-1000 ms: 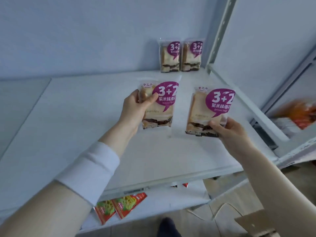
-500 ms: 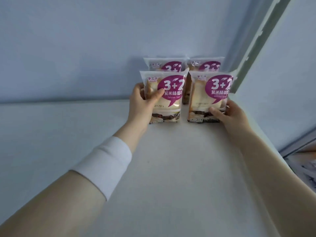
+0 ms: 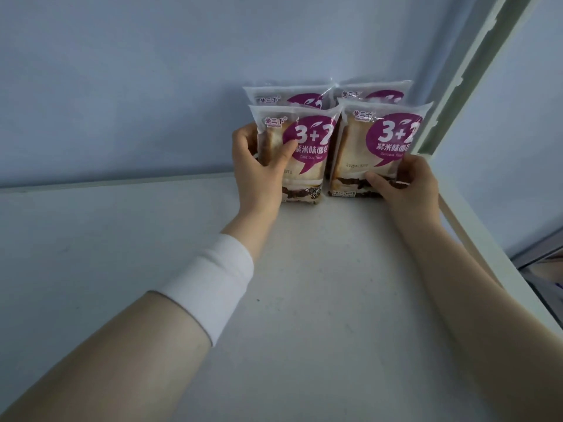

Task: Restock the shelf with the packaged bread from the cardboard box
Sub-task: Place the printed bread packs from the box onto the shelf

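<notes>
My left hand (image 3: 259, 175) grips a clear bread packet with a purple "3+2" label (image 3: 307, 147), standing upright on the white shelf (image 3: 304, 284). My right hand (image 3: 408, 187) holds a second, matching bread packet (image 3: 384, 144) by its lower right corner, also upright beside the first. Both stand directly in front of two more identical packets, the rear left packet (image 3: 283, 97) and the rear right packet (image 3: 374, 91), which lean against the back wall and show only their tops. The cardboard box is out of view.
A pale blue wall (image 3: 152, 86) closes the shelf at the back. A white upright post (image 3: 475, 74) and the shelf's right rim (image 3: 499, 263) bound it on the right. Blurred goods (image 3: 548, 275) show beyond the rim, lower right.
Both hands carried their packets from mid-shelf to the back right corner and set them down in front of the two rear packets. My view moved closer.
</notes>
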